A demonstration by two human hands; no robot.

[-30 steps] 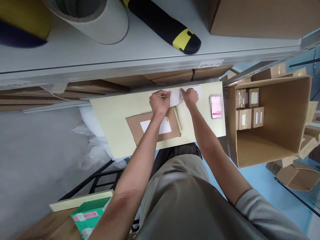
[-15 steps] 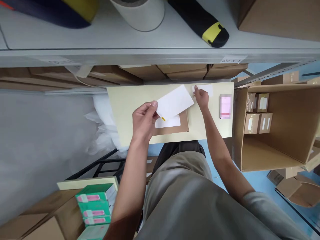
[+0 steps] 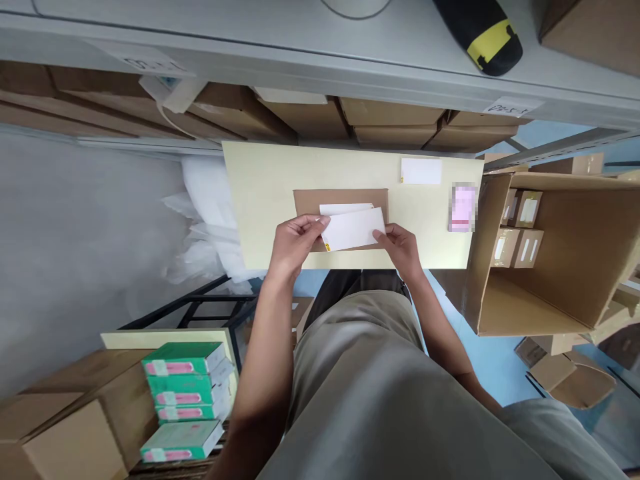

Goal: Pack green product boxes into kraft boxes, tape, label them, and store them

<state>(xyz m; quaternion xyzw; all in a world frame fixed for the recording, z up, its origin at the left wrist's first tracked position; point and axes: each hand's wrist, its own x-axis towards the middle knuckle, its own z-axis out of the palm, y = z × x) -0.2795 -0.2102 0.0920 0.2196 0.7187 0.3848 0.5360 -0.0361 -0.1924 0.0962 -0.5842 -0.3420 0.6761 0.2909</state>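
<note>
My left hand point(image 3: 299, 243) pinches the left end of a white card point(image 3: 354, 230) with a small yellow mark at its lower corner. At the card's right end, the thumb and fingers of my right hand point(image 3: 401, 250) grip it too. The card is tilted slightly over a flat brown cardboard box point(image 3: 307, 200). Another white piece point(image 3: 345, 209) shows behind the card, lying on the box and mostly covered. A second white card point(image 3: 421, 171) with a yellow corner mark lies at the back right of the pale table point(image 3: 260, 200).
A pixelated pink object point(image 3: 463, 208) lies at the table's right end. Right of it stands a large open carton point(image 3: 565, 257) with several small boxes. A grey shelf point(image 3: 280, 60) spans above the table. Green boxes point(image 3: 183, 393) are stacked lower left, and white plastic wrap point(image 3: 205, 220) hangs at left.
My right hand has left the second card at the back and moved down-left to the held card's right end. The held card has come lower and flatter over the box. The view has shifted.
</note>
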